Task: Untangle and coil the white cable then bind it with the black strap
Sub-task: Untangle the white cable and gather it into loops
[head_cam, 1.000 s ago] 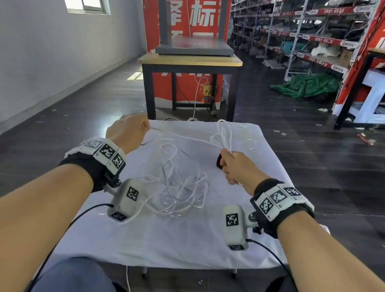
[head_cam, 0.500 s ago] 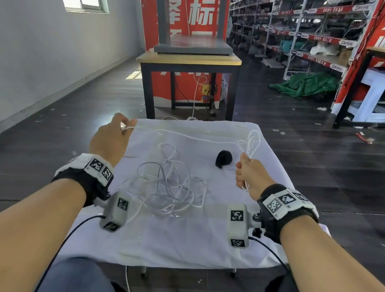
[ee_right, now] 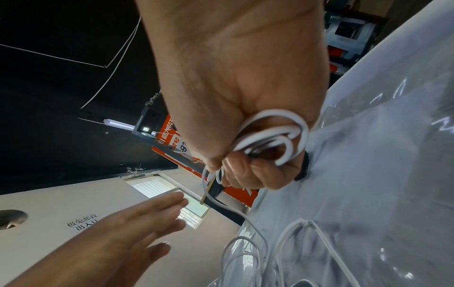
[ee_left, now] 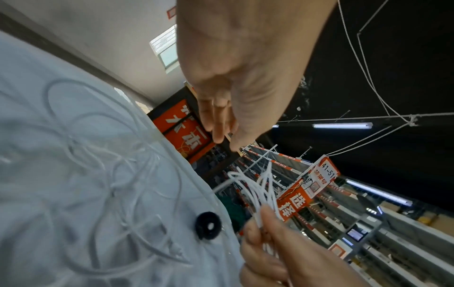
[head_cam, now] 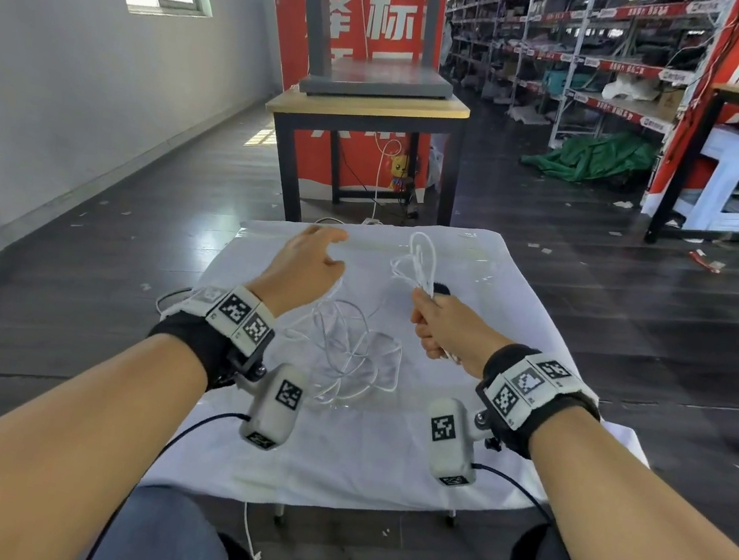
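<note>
My right hand (head_cam: 436,320) grips a small bundle of loops of the white cable (head_cam: 420,259) above the table; the right wrist view shows the loops (ee_right: 272,136) wrapped in its curled fingers. The remaining cable (head_cam: 346,349) lies tangled on the white cloth between my hands. My left hand (head_cam: 307,259) hovers over the table's far left with fingers straight and spread, holding nothing. The black strap (ee_left: 207,225), a small rolled ring, lies on the cloth just beyond my right hand, mostly hidden behind it in the head view (head_cam: 442,288).
The small table is covered by a white cloth (head_cam: 375,466). A wooden table with black legs (head_cam: 367,103) stands just beyond it. Shelving racks (head_cam: 592,48) fill the back right. My knees are at the table's near edge.
My left hand has let go of the stretched cable and opened, moving right and forward. My right hand has moved left toward the centre with the loops, and now covers most of the strap.
</note>
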`<control>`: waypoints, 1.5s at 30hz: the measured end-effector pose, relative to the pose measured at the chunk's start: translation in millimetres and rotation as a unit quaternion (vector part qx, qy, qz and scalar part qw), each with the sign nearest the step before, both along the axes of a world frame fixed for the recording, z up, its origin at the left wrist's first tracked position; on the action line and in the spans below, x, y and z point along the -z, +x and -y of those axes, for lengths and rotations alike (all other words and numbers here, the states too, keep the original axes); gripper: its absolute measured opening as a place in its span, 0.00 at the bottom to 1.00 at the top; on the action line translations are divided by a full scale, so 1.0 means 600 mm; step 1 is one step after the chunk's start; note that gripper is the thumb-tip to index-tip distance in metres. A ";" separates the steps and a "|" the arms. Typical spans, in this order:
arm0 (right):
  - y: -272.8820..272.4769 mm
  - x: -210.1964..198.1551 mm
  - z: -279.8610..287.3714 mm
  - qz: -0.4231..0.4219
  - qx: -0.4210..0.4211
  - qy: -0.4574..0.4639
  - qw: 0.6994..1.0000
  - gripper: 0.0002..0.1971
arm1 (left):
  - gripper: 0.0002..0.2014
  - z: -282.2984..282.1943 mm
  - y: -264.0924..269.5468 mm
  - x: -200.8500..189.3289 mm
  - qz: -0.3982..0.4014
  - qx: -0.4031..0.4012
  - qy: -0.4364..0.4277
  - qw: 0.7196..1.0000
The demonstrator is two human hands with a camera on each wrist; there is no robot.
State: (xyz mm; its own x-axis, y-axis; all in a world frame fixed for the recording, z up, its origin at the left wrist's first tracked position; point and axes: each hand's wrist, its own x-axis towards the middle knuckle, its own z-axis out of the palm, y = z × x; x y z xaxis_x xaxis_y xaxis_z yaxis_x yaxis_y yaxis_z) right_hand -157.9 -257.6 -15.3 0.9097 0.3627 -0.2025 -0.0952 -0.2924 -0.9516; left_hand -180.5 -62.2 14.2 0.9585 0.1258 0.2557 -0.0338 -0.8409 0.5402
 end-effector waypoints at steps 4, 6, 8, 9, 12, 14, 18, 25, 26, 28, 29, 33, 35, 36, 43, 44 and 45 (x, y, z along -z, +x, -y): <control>-0.005 -0.010 -0.007 0.027 -0.033 0.000 0.999 0.19 | 0.22 0.033 0.014 0.003 -0.102 0.066 -0.043 0.992; -0.004 -0.015 -0.006 0.037 -0.038 0.006 0.999 0.19 | 0.14 0.031 0.020 0.014 -0.127 0.099 -0.004 0.987; -0.003 -0.020 -0.001 0.041 -0.047 0.009 0.998 0.19 | 0.11 0.020 0.025 0.019 -0.113 0.093 0.034 0.989; -0.003 -0.020 0.002 0.041 -0.050 0.007 0.998 0.19 | 0.11 0.013 0.026 0.017 -0.099 0.075 0.052 0.991; -0.003 -0.016 0.006 0.040 -0.053 -0.003 0.998 0.19 | 0.10 -0.001 0.024 0.000 -0.029 0.006 0.138 0.990; -0.003 -0.011 0.006 0.034 -0.050 -0.001 0.998 0.19 | 0.10 -0.008 0.021 -0.015 0.009 -0.019 0.161 0.987; 0.000 -0.006 0.009 0.027 -0.036 0.027 0.999 0.19 | 0.16 -0.020 0.025 -0.045 0.051 -0.046 0.080 0.994; 0.008 -0.010 0.005 0.081 0.007 0.075 0.994 0.20 | 0.16 0.016 0.018 -0.091 -0.016 0.023 -0.324 0.946; 0.009 -0.014 0.002 0.080 0.015 0.097 0.992 0.19 | 0.16 0.023 0.016 -0.097 -0.017 0.031 -0.343 0.939; 0.010 -0.022 -0.003 0.093 0.039 0.118 0.988 0.18 | 0.16 0.035 0.015 -0.107 -0.027 0.046 -0.362 0.931; 0.012 -0.027 -0.005 0.104 0.050 0.124 0.985 0.18 | 0.16 0.041 0.015 -0.111 -0.034 0.049 -0.367 0.928; 0.015 -0.041 -0.007 0.141 0.068 0.138 0.978 0.19 | 0.16 0.057 0.016 -0.115 -0.053 0.048 -0.400 0.914; 0.012 -0.048 -0.006 0.160 0.058 0.104 0.980 0.20 | 0.16 0.065 0.017 -0.114 -0.052 0.042 -0.432 0.899; 0.010 -0.051 -0.006 0.161 0.047 0.093 0.981 0.20 | 0.16 0.067 0.018 -0.113 -0.048 0.037 -0.450 0.891; 0.013 -0.042 -0.013 0.110 -0.019 0.110 0.988 0.20 | 0.11 0.058 0.023 -0.113 -0.014 -0.001 -0.505 0.863; 0.012 -0.042 -0.012 0.109 -0.026 0.107 0.988 0.20 | 0.11 0.057 0.023 -0.111 -0.015 -0.005 -0.507 0.862; 0.010 -0.043 -0.011 0.107 -0.035 0.106 0.988 0.19 | 0.11 0.055 0.024 -0.109 -0.017 -0.008 -0.506 0.862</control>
State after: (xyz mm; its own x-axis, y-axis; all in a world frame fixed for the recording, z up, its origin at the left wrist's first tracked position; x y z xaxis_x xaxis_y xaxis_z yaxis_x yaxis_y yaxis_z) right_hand -151.8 -251.1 10.5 0.8951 0.4390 0.0787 0.1277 -0.0833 -0.9883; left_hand -166.1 -95.3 79.4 0.9593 0.2817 -0.0216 0.0046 0.0609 0.9981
